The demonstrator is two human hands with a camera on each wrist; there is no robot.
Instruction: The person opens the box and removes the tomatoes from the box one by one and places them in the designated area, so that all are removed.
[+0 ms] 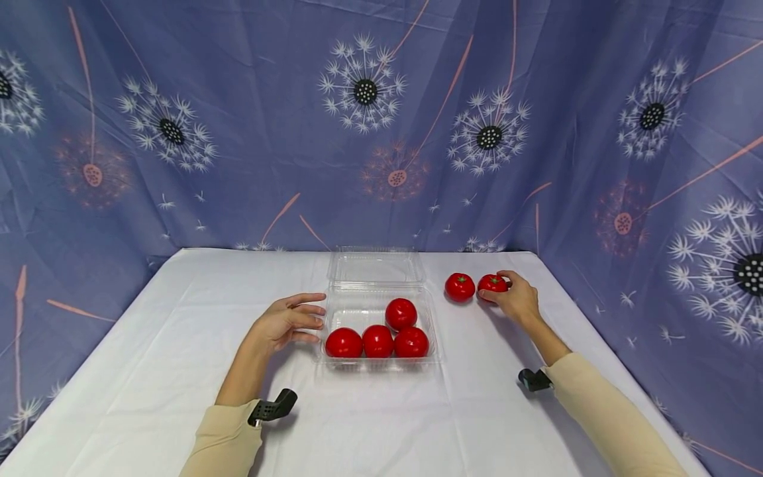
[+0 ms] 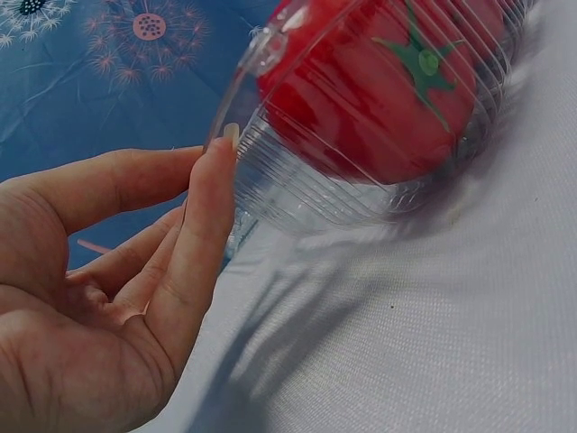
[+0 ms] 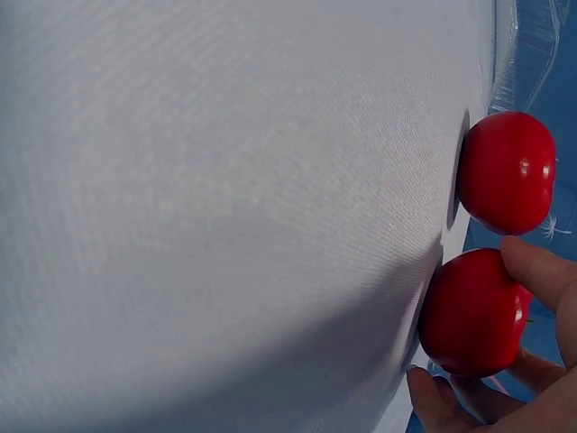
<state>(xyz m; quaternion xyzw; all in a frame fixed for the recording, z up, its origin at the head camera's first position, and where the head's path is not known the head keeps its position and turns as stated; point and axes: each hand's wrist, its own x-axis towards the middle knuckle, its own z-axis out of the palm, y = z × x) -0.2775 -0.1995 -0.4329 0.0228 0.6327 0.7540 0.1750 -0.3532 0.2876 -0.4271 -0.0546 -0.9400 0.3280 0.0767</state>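
A clear plastic clamshell box [image 1: 438, 331] lies with its lid [image 1: 375, 268] folded back, several red tomatoes [image 1: 401, 314] inside its base. Beside the left wall is my left hand [image 1: 290, 322], fingers loosely extended; its fingertips appear to touch the rim in the left wrist view. Through the plastic there, a tomato [image 2: 388, 99] shows its green star-shaped stem. At the back right, my right hand [image 1: 520, 298] holds another tomato [image 3: 473, 311] between thumb and fingers, low at the tablecloth. A second loose tomato [image 1: 459, 287] sits just left of it.
A white cloth [image 1: 149, 371] covers the table. Blue curtains with a dandelion print [image 1: 268, 132] hang behind it and along both sides. Dark wrist cameras [image 1: 273, 406] stick out from both beige sleeves.
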